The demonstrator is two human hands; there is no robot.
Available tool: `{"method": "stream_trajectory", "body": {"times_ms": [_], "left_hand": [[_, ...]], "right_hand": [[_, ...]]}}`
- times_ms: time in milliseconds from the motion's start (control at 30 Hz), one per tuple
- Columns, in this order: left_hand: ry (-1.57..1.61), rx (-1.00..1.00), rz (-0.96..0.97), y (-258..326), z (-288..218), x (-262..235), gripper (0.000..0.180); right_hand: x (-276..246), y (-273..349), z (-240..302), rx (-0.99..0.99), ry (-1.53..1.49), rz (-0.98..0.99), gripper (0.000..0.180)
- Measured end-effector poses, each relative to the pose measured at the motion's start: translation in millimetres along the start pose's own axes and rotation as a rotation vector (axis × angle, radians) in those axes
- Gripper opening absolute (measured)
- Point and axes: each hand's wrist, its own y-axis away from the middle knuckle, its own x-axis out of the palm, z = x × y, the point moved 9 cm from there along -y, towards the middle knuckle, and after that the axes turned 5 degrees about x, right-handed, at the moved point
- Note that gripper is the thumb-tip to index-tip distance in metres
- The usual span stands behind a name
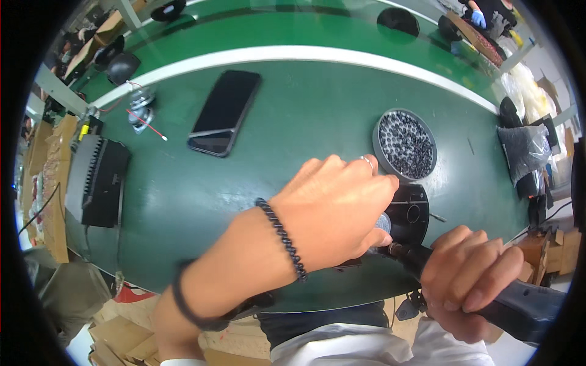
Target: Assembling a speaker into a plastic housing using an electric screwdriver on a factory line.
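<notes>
My right hand point(470, 280) is wrapped round a black electric screwdriver point(414, 259), its bit pointing left. Under the bit lies a black round plastic housing point(416, 213) with a ring-shaped boss inside. My left hand point(336, 204) reaches across the housing, fingers curled and thumb beside the bit's tip. What those fingers grip is hidden by the back of the hand. A silvery round part point(383, 223) shows partly beside the left thumb. Just beyond the housing stands a round grey dish point(376, 149) full of small black screws point(405, 143).
A black phone point(226, 110) lies on the green table point(305, 110). Metal parts with a red wire point(141, 110) sit at far left, near a black and grey box-shaped device point(101, 183). A plastic bag point(525, 149) is at the right edge. Beyond the white rail point(293, 53), another person's blue-gloved hand point(478, 18) shows.
</notes>
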Motion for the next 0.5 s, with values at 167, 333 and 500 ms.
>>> {"method": "stream_trajectory", "body": {"times_ms": [167, 333, 500], "left_hand": [[0.055, 0.029, -0.006, -6, -3, -2, 0.059], [0.013, 0.001, 0.016, -5, -12, -1, 0.063], [0.077, -0.003, 0.048, -5, -13, 3, 0.067]], "right_hand": [[-11, 7, -6, 0.109, -0.151, 0.113, 0.034], [-11, 14, -1, 0.164, -0.101, -0.021, 0.037], [-21, 17, -8, 0.189, -0.08, -0.186, 0.045]]}}
